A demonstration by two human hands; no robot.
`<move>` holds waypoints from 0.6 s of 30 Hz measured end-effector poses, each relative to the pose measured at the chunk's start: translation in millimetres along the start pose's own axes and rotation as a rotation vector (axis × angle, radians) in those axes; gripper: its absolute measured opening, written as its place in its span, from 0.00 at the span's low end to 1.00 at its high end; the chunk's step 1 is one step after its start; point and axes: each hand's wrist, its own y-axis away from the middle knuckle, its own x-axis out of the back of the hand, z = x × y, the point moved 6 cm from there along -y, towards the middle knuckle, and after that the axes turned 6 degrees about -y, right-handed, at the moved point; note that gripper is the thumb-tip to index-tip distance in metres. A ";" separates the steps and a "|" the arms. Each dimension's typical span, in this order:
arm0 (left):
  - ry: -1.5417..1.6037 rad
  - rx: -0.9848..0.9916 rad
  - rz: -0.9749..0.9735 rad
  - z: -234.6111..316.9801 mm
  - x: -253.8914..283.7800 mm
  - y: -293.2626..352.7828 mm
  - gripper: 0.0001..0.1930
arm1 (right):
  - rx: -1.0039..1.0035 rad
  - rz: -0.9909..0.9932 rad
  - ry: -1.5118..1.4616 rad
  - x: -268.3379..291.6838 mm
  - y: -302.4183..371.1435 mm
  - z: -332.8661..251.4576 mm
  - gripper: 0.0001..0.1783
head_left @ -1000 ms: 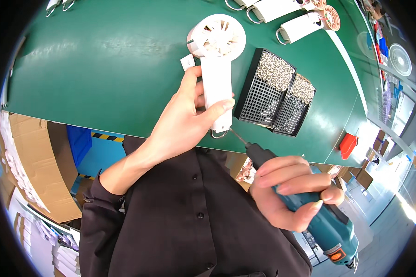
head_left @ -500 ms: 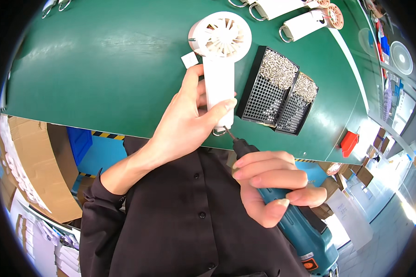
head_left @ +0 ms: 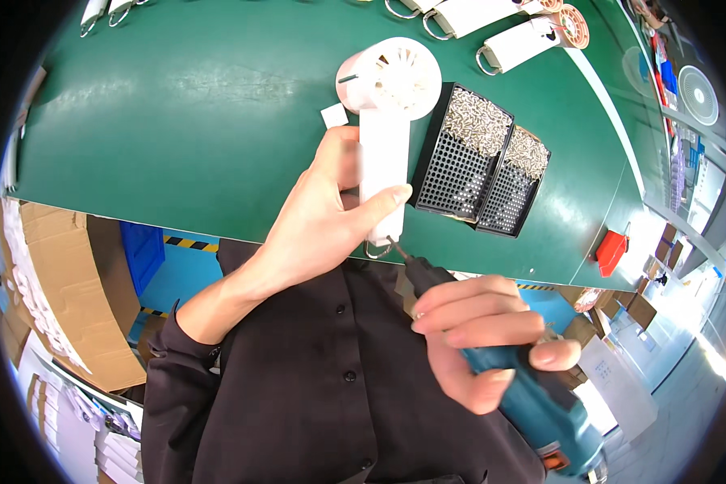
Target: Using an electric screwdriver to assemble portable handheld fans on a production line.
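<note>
So, a white handheld fan (head_left: 385, 157) is being held down at the near edge of a green table (head_left: 177, 129), with its round head (head_left: 403, 77) pointed away from the body and its metal loop (head_left: 377, 252) toward it. The handle is gripped by the left hand (head_left: 319, 210) — fingers closed around its left side, thumb laid across the lower part.

A teal electric screwdriver (head_left: 550, 407) is held in the right hand (head_left: 484, 339), fingers curled around the body. Its bit (head_left: 399, 249) is aimed at the loop end of the handle; whether a screw is being touched can't be told.

Just right of the fan, two black perforated trays (head_left: 453, 173) are set side by side, small screws (head_left: 477, 121) heaped at their far ends. A small white square piece (head_left: 334, 116) is seen by the fan head. Up top right — more white fan bodies (head_left: 520, 46) are laid out, also with loops.
</note>
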 end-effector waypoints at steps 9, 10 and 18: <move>-0.277 -0.233 0.243 1.1 -5.0 13.5 0.23 | -0.078 0.256 -0.226 34.0 -14.0 -1.6 0.16; -0.341 -0.243 0.277 2.3 -2.1 14.9 0.25 | -0.022 0.276 -0.263 37.5 -14.2 -5.7 0.17; -1.251 -0.647 0.474 27.3 19.1 43.0 0.33 | -0.131 0.290 0.190 65.3 -13.9 11.0 0.13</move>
